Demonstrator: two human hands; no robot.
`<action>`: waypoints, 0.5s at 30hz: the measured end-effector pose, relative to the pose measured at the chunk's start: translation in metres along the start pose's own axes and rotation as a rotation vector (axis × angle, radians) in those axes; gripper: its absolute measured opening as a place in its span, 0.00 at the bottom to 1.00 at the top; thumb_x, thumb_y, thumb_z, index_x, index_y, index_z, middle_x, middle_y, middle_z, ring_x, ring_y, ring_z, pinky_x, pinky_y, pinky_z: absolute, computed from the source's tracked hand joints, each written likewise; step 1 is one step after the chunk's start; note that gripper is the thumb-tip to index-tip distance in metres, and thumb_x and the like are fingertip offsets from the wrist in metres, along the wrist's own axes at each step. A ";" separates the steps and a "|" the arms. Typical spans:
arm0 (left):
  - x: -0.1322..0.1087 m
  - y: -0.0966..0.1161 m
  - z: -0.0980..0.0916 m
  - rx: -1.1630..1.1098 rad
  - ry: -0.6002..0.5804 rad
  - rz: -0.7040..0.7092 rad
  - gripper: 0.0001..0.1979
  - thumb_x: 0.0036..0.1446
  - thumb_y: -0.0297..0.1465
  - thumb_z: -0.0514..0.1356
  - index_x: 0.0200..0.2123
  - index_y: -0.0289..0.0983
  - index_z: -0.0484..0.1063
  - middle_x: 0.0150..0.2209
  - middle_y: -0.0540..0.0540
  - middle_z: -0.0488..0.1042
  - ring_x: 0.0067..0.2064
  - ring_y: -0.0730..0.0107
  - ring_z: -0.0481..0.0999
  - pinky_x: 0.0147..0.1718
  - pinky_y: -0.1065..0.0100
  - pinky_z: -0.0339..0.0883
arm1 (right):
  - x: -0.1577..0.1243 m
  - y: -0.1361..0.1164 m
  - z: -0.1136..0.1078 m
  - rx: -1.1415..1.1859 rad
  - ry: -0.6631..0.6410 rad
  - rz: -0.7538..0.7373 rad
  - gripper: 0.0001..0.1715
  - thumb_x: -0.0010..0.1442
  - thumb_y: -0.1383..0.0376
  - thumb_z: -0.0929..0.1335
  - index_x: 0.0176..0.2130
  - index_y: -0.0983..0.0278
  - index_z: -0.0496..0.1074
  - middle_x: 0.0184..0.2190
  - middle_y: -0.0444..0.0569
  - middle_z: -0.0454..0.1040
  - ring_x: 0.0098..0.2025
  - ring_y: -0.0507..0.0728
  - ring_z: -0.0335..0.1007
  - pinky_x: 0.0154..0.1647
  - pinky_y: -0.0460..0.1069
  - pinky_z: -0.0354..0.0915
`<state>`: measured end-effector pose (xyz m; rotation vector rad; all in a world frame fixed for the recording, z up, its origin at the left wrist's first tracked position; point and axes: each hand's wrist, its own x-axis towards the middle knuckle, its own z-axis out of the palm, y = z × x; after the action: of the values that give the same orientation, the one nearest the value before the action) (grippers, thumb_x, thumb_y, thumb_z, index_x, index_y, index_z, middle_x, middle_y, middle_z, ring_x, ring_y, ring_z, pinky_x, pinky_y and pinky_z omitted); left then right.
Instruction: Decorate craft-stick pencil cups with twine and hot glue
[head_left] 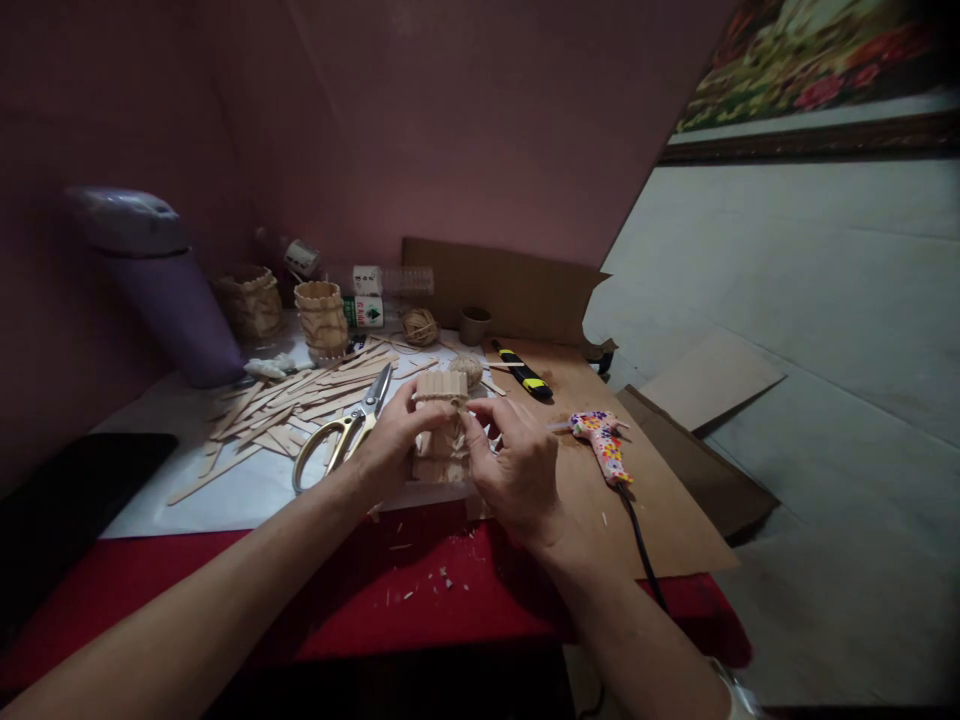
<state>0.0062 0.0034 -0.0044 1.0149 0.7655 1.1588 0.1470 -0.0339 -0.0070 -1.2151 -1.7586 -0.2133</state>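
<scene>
A small cup made of wooden craft sticks [441,468] stands upright between my hands near the table's front edge. A thin cord-like band runs around it below the rim. My left hand [386,445] grips the cup from the left, thumb across its near side. At the upper right of the cup, my right hand [517,465] pinches thumb and fingertips together against its side; what is between them is too small to make out. Just behind the cup sits a ball of twine [466,371]. Gold-handled scissors [341,432] lie left of my left hand.
Loose craft sticks [300,405] spread over white paper. Behind them are a finished-looking stick cup [321,318], plastic bottles [405,281] and a purple tumbler [169,290]. On cardboard at right lie a utility knife [525,372] and a flowered glue gun [602,440] with its cord.
</scene>
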 end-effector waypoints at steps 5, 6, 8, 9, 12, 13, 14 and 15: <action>0.001 -0.004 -0.001 0.012 -0.023 0.016 0.23 0.46 0.33 0.68 0.47 0.38 0.69 0.37 0.48 0.75 0.36 0.66 0.75 0.34 0.67 0.70 | 0.000 -0.001 0.001 0.011 -0.009 0.050 0.07 0.62 0.69 0.67 0.31 0.63 0.71 0.26 0.45 0.75 0.26 0.52 0.66 0.30 0.47 0.59; 0.001 -0.004 -0.002 0.011 -0.027 0.013 0.23 0.46 0.33 0.68 0.47 0.38 0.69 0.37 0.48 0.75 0.36 0.66 0.75 0.34 0.67 0.70 | -0.001 -0.001 0.001 0.008 -0.005 0.062 0.07 0.61 0.69 0.67 0.30 0.63 0.71 0.25 0.44 0.74 0.25 0.52 0.65 0.29 0.47 0.58; 0.002 -0.006 -0.003 0.003 -0.034 0.006 0.24 0.46 0.34 0.68 0.47 0.38 0.69 0.38 0.47 0.75 0.36 0.65 0.75 0.33 0.66 0.70 | -0.001 -0.001 0.002 -0.006 0.006 0.085 0.07 0.60 0.68 0.67 0.30 0.63 0.71 0.24 0.43 0.73 0.24 0.52 0.65 0.28 0.47 0.57; 0.002 -0.007 -0.003 -0.002 -0.038 0.004 0.24 0.46 0.35 0.68 0.47 0.38 0.69 0.38 0.47 0.75 0.36 0.64 0.75 0.33 0.66 0.70 | -0.001 -0.001 0.002 -0.012 0.010 0.095 0.07 0.60 0.68 0.67 0.29 0.62 0.70 0.23 0.43 0.72 0.24 0.51 0.64 0.28 0.47 0.57; 0.003 -0.007 -0.003 -0.013 -0.037 0.002 0.25 0.45 0.35 0.69 0.47 0.38 0.69 0.37 0.47 0.74 0.35 0.65 0.75 0.32 0.67 0.70 | -0.001 -0.002 0.002 -0.021 0.014 0.106 0.07 0.60 0.68 0.67 0.29 0.62 0.70 0.22 0.42 0.72 0.23 0.51 0.63 0.27 0.47 0.56; 0.003 -0.007 -0.003 -0.013 -0.034 0.002 0.26 0.45 0.35 0.70 0.47 0.38 0.68 0.37 0.48 0.74 0.35 0.65 0.75 0.32 0.67 0.70 | -0.001 -0.002 0.002 -0.020 0.017 0.102 0.07 0.59 0.69 0.67 0.28 0.62 0.70 0.22 0.42 0.72 0.23 0.51 0.63 0.27 0.47 0.56; 0.002 -0.006 -0.002 -0.010 -0.027 0.000 0.26 0.44 0.36 0.71 0.47 0.38 0.68 0.37 0.48 0.74 0.35 0.66 0.75 0.32 0.67 0.69 | -0.001 -0.002 0.003 -0.017 0.018 0.094 0.07 0.59 0.69 0.67 0.28 0.62 0.70 0.22 0.42 0.72 0.23 0.51 0.63 0.27 0.47 0.56; 0.002 -0.006 -0.002 -0.005 -0.020 -0.005 0.27 0.43 0.36 0.72 0.47 0.38 0.68 0.37 0.48 0.74 0.34 0.66 0.75 0.32 0.68 0.69 | -0.001 -0.002 0.003 -0.012 0.019 0.083 0.08 0.59 0.69 0.67 0.28 0.62 0.70 0.22 0.42 0.72 0.23 0.51 0.63 0.27 0.47 0.57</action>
<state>0.0072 0.0053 -0.0106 1.0184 0.7487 1.1445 0.1437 -0.0339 -0.0087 -1.2877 -1.6887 -0.1864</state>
